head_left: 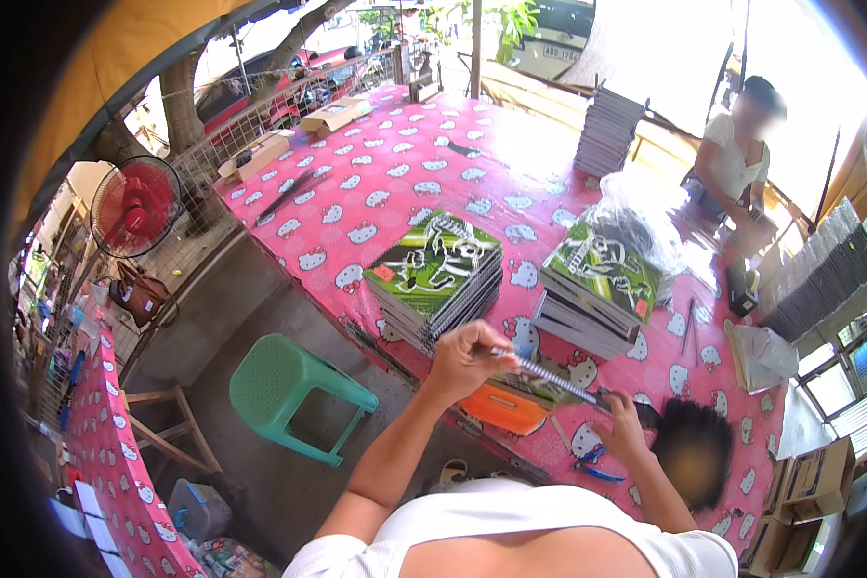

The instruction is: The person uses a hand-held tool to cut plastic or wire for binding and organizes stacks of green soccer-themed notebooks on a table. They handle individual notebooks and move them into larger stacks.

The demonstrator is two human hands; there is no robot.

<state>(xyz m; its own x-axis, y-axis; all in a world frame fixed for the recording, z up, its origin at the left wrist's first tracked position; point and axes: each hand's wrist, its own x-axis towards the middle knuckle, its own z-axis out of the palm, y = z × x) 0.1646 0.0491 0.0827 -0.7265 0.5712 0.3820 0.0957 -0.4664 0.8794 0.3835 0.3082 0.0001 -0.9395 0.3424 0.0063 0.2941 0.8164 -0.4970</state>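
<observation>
A spiral-bound notebook (561, 383) hangs between my two hands, its metal coil running slantwise from upper left to lower right. My left hand (472, 360) pinches the coil's upper left end, fingers closed. At the lower right end my right hand (622, 426) is closed on the same notebook. Beneath it on the table lies an orange flat piece (503, 409); whether it belongs to the notebook I cannot tell. Blue-handled pliers (599, 469) rest near my right wrist. Beyond my hands stand a stack of green-covered spiral notebooks (433, 265) and a second green-covered stack (602, 275).
A pink patterned tablecloth (356, 183) covers the table. Crumpled clear plastic (641, 226) tops the right stack. A dark-haired head (694, 453) is close by my right arm. A green stool (299, 385) stands left. Another person (737, 154) works at far right, near tall book stacks (819, 279).
</observation>
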